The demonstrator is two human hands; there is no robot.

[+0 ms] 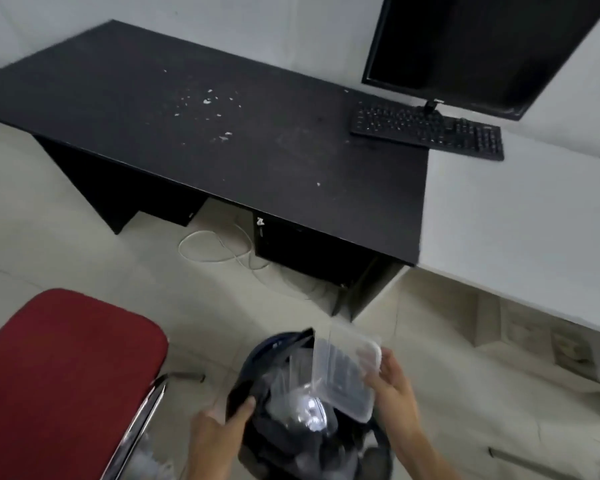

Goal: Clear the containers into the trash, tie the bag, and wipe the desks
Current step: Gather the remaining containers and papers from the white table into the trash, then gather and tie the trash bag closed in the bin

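Note:
A clear plastic container [347, 372] with its lid flipped open is tilted over the trash bin [274, 344], and my right hand [392, 386] grips its right edge. The bin is lined with a black bag [291, 441] that holds other clear plastic pieces. My left hand [219, 431] pinches the bag's left rim and holds it open. The black desk [222, 140] behind has white crumbs [207, 100] scattered on its top. A white desk [520, 216] adjoins it on the right.
A red-cushioned chair [59, 375] with a chrome frame stands left of the bin. A black keyboard [426, 131] and a monitor [471, 46] sit where the two desks meet. White cables [215, 247] lie on the tiled floor under the black desk.

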